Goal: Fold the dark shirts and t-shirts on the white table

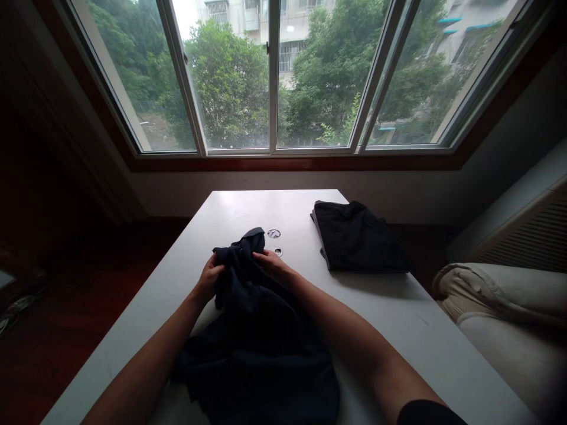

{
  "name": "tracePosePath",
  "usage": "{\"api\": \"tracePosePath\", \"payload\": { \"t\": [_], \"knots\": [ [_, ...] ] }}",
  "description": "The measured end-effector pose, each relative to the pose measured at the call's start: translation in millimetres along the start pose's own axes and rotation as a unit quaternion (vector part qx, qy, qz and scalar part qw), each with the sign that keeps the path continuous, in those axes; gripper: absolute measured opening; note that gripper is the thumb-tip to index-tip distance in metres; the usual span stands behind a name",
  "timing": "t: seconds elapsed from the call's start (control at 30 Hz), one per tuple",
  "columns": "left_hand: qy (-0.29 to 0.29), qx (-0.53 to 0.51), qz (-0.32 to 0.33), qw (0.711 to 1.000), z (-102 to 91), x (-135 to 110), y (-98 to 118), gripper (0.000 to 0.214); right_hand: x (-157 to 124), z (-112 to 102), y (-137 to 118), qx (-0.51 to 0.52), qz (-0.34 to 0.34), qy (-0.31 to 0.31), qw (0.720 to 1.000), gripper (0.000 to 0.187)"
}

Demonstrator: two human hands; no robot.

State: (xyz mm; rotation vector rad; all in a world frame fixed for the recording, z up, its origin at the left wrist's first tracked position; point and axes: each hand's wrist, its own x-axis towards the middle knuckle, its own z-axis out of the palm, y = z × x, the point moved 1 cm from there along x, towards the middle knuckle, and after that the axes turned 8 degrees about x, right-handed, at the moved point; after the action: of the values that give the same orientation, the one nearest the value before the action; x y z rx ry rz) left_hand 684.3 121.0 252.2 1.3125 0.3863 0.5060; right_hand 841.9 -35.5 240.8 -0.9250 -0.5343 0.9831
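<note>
Head view: dark garment bunched on the white table, its far end pinched by left hand and right hand. Probably light and soft (hardly fragile), it is best held along that edge.

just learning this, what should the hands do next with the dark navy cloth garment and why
Probably draw the left hand and right hand slightly apart to open the bunched far end of the dark navy cloth garment: both hold it there in folds, and the rest lies rumpled on the smooth white table.
</note>
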Motion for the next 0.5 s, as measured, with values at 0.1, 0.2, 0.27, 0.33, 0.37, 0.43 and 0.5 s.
{"api": "tracePosePath", "payload": {
  "t": [0.1, 0.2, 0.27, 0.33, 0.37, 0.43, 0.5],
  "knots": [
    [0.007, 0.004, -0.001, 1.0, -4.2, 2.6, -2.1, 0.045, -3.8, -1.5, -11.3, -0.006, 0.015, -0.028, 0.999, 0.042],
    [0.055, 0.041, 0.002, 0.998, -14.6, 10.4, -5.2, 0.046, -2.2, -11.5, -27.1, -0.033, -0.043, 0.023, 0.998, 0.034],
    [0.091, 0.077, -0.002, 0.993, -27.3, 17.8, -6.1, 0.044, 1.6, -26.8, -40.3, -0.067, -0.064, 0.077, 0.993, 0.03],
    [0.122, 0.099, -0.006, 0.988, -44.0, 25.7, -5.0, 0.043, 5.0, -47.5, -55.8, -0.117, -0.074, 0.124, 0.983, 0.03],
    [0.136, 0.102, -0.006, 0.985, -52.8, 29.6, -3.7, 0.043, 5.7, -58.6, -64.1, -0.157, -0.075, 0.141, 0.975, 0.031],
    [0.157, 0.103, -0.002, 0.982, -68.8, 37.0, -0.8, 0.043, 4.4, -80.0, -80.1, -0.288, -0.068, 0.165, 0.941, 0.03],
    [0.161, 0.112, 0.002, 0.98, -78.8, 44.5, 1.5, 0.044, -0.4, -97.4, -94.1, -0.447, -0.054, 0.181, 0.874, 0.026]
  ]
}}
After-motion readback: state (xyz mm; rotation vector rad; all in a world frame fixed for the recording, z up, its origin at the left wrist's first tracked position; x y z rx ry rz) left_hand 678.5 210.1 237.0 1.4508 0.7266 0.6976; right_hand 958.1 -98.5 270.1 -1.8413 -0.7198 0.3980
